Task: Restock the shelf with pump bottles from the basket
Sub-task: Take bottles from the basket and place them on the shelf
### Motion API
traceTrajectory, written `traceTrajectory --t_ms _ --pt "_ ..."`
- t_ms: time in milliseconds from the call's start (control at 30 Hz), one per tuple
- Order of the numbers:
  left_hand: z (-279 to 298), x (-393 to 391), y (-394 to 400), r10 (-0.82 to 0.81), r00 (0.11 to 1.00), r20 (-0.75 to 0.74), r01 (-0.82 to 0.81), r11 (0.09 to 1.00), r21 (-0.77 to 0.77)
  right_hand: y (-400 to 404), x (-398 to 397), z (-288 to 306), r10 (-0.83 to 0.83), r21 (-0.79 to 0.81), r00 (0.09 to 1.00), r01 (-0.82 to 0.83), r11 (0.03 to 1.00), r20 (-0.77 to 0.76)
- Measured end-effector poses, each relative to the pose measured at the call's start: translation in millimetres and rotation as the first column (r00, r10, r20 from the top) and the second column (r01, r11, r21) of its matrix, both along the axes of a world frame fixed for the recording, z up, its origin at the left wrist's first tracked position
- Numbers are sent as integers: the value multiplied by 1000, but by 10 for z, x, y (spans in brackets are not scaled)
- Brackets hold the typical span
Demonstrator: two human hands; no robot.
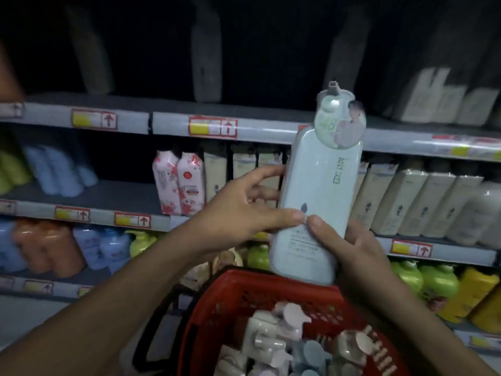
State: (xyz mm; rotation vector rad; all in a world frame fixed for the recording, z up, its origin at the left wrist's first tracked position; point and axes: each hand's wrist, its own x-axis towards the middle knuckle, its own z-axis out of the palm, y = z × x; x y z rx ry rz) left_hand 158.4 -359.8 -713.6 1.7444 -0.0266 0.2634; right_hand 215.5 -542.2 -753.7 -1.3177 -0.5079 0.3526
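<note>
The pale green pump bottle (320, 202) stands upright in the air between both hands, its base just above the far rim of the red basket (217, 316) and its round neck tag level with the front edge of the upper shelf (168, 123). It is likely held this high, label toward the person, so it can be steered into the row of cream-coloured bottles (401, 202) standing along the middle shelf behind it.

The right hand (360, 253) cups the lower part of the bottle from the right, thumb laid across the front label and fingers curled behind, taking the weight. The left hand (244, 210) holds the left side: its thumb presses the front beside the right thumb, while its fingers reach round the bottle's left edge, partly spread. Both hands are closed round the bottle, not clenched.

Below, the basket holds more pump bottles (287, 343), their pump heads pointing up, so restocking looks far from done. Pink floral refill packs (179, 183) stand at the left end of the cream row, near the middle shelf's front edge.
</note>
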Motion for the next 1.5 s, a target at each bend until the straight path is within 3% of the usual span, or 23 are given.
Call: traceTrajectory --t_ms 167,300,400,433,467,500,567,633,800,900,1000,1100,1200,1333,1500 --pt "432 -153 5 71 990 124 -85 991 106 125 1 532 -19 -23 999 20 1000 34" --pt "591 -194 75 58 994 95 -66 994 85 214 -109 919 -146 -159 983 163 974 114" --pt "623 -172 159 -26 988 150 4 989 147 433 -358 1084 -279 -16 925 293 956 257" --pt "651 -162 182 0 985 175 -19 994 105 546 -400 1095 -367 54 861 372 926 353" --pt "685 -136 192 18 987 162 -25 999 40 670 -376 1075 -548 207 776 507 836 312" --pt "710 -91 170 40 989 146 -36 999 -31 718 -303 1039 -565 305 782 488 818 265" --pt "834 8 186 133 984 116 -114 981 -155 726 -4 1045 -462 177 831 427 887 309" --pt "938 91 367 182 958 221 -165 982 -92 650 300 1150 -262 5 867 287 958 425" --pt "1268 487 1073 339 863 376 -341 938 -63 1342 834 1880 -36 -139 644 218 966 764" --pt "1186 707 1562 434 819 376 -449 892 -52 1915 1130 1932 61 -229 586 217 949 808" --pt "1072 948 2010 507 788 348 -525 850 -50 2386 1386 1894 130 -301 627 174 938 768" --pt "1109 1215 2298 513 769 381 -552 834 -8 2689 1624 1891 95 -255 670 144 956 736" --pt "1179 1469 2496 479 796 372 -539 839 74 2870 1846 1853 59 -239 677 175 955 733" --pt "1136 1618 2621 400 857 325 -484 840 243 2923 2048 1652 109 -251 809 49 967 578" --pt "1163 1733 2717 421 857 296 -501 813 297 3045 2167 1565 31 -193 864 77 978 502"
